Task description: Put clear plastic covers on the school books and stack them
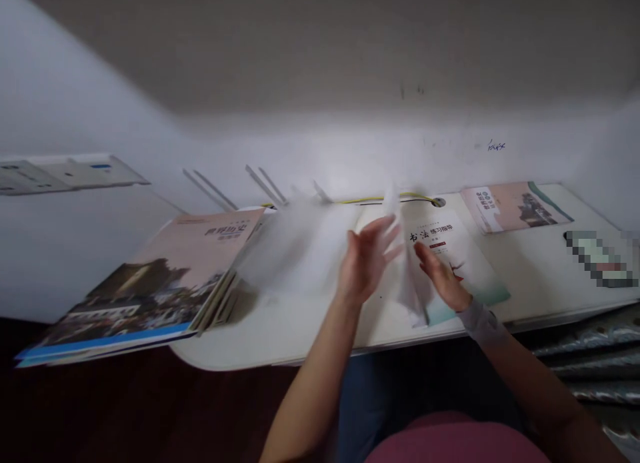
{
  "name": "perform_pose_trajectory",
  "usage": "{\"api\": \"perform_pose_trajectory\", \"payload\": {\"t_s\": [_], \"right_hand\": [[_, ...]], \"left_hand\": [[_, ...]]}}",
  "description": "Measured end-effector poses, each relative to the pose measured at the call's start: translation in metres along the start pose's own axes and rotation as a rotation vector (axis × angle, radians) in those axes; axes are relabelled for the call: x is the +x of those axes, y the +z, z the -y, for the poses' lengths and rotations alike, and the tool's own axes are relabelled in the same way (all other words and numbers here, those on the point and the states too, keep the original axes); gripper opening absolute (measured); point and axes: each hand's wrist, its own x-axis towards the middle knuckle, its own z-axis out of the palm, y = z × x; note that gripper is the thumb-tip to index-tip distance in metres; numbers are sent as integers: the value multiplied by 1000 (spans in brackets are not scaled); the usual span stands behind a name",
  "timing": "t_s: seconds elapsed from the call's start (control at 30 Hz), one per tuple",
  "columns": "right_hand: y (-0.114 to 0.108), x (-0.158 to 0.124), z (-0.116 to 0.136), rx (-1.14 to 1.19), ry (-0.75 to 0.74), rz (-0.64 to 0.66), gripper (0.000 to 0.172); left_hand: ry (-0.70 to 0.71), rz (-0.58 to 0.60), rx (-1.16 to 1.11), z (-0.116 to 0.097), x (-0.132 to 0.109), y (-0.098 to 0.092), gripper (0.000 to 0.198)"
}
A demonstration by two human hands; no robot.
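A white booklet (453,263) with dark printed characters on its cover lies on the white desk (540,276) in front of me. My right hand (440,276) rests on it, fingers bent round a thin, blurred page edge (407,283). My left hand (367,259) is raised beside that edge, fingers spread apart and a little smeared by motion. A blurred white sheet (295,249) lies or sweeps across the desk to the left of my left hand.
A stack of books (165,283) with a pinkish picture cover overhangs the desk's left end. Another pinkish book (515,206) lies at the back right. A yellow cable (380,199) runs along the white wall. A pixelated patch sits at the right edge.
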Motion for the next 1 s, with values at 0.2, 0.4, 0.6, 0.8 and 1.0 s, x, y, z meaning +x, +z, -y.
{"api": "perform_pose_trajectory", "payload": {"t_s": [0.2, 0.4, 0.6, 0.8, 1.0], "right_hand": [[-65, -47, -48, -8, 163, -271, 63], [-97, -84, -63, 80, 311, -317, 67], [-112, -80, -61, 315, 362, -479, 72], [-122, -89, -72, 512, 393, -442, 59], [-136, -86, -63, 355, 481, -411, 54]], "left_hand": [[50, -350, 409, 71, 13, 32, 70], [-147, -266, 306, 87, 24, 61, 66], [-107, 49, 673, 89, 31, 85, 66], [15, 352, 1129, 101, 20, 84, 70], [57, 316, 1411, 109, 17, 94, 80]]}}
